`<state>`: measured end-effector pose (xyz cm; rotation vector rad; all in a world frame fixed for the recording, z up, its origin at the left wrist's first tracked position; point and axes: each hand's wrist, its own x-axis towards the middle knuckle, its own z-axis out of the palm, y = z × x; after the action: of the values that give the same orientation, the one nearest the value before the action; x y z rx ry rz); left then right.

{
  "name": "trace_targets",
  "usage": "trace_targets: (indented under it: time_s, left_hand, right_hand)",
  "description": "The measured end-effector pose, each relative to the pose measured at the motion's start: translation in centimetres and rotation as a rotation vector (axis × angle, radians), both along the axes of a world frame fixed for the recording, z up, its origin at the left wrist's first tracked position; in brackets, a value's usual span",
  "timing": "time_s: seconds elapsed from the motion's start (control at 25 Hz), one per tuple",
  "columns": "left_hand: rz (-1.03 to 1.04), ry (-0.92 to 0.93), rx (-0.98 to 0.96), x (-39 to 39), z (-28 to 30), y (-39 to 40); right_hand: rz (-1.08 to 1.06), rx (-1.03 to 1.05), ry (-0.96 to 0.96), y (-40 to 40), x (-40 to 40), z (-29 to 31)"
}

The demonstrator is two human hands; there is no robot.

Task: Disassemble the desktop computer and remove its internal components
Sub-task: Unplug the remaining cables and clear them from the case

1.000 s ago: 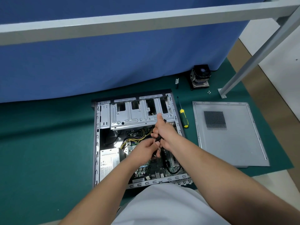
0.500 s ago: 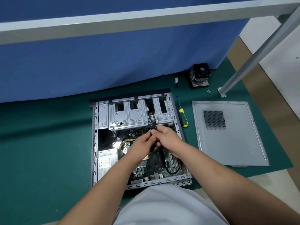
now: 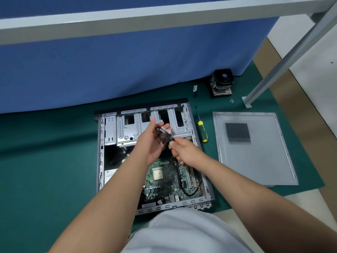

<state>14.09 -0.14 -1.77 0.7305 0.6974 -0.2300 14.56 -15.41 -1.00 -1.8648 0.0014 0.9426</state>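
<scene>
Holding a limp bundle of black cables (image 3: pixel 165 136) above the open computer case (image 3: pixel 102 152), I had my left hand (image 3: pixel 152 141) cupped loosely under the wires and pale connectors (image 3: pixel 166 130), while my right hand (image 3: pixel 184 152) pinched the bundle's lower end. It looked light and floppy, best gripped by the plastic plugs, not the wires. Below lay the green motherboard (image 3: pixel 164 185); right of the case, a yellow-handled screwdriver (image 3: pixel 202 131) and the grey side panel (image 3: pixel 255 152).
</scene>
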Motion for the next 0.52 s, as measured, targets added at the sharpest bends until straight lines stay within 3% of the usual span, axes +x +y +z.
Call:
trace_targets:
  time_s: [0.08, 0.2, 0.36, 0.52]
  left_hand:
    - [0.122, 0.119, -0.108, 1.4, -0.2, -0.8]
    - [0.232, 0.229, -0.065, 2.5, -0.9, -1.2]
    - [0.370, 0.272, -0.019, 3.6, -1.0, -0.8]
    - [0.399, 0.252, -0.007, 4.5, -1.3, -0.8]
  right_hand:
    - [0.066, -0.027, 0.028, 0.6, -0.1, -0.2]
    - [0.189, -0.105, -0.091, 0.6, 0.2, -0.4]
    - [0.515, -0.330, -0.434, -0.9, 1.0, -0.1]
    - [0.593, -0.557, -0.770, -0.9, 1.1, -0.5]
